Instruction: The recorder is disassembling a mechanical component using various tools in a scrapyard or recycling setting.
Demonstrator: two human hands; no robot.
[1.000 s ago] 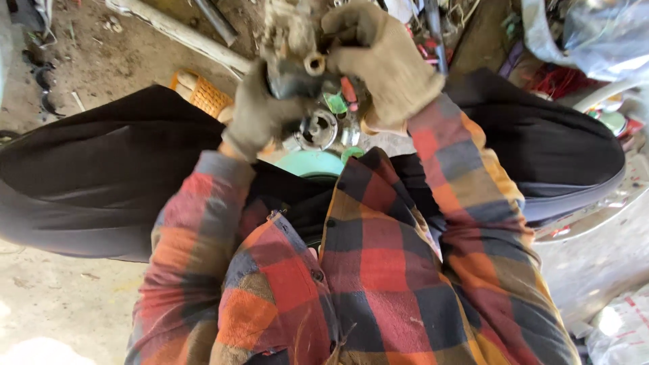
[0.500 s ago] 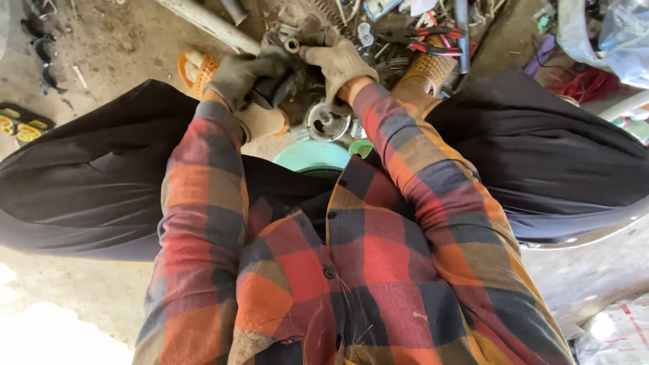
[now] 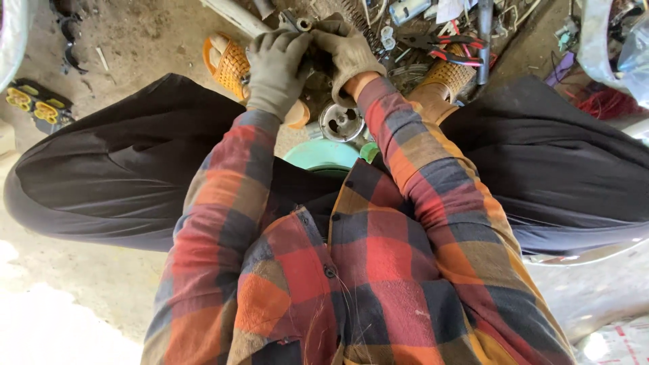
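Both gloved hands clasp 1 dark metal part above 1 round metal disc.

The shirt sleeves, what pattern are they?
Red, orange and dark plaid sleeves, seen in the head view.

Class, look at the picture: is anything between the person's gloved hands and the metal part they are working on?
Nothing visible. The gloved left hand and gloved right hand are both closed directly on the dark metal part, held above the round metal disc and the green bowl. The gloves hide most of the part.
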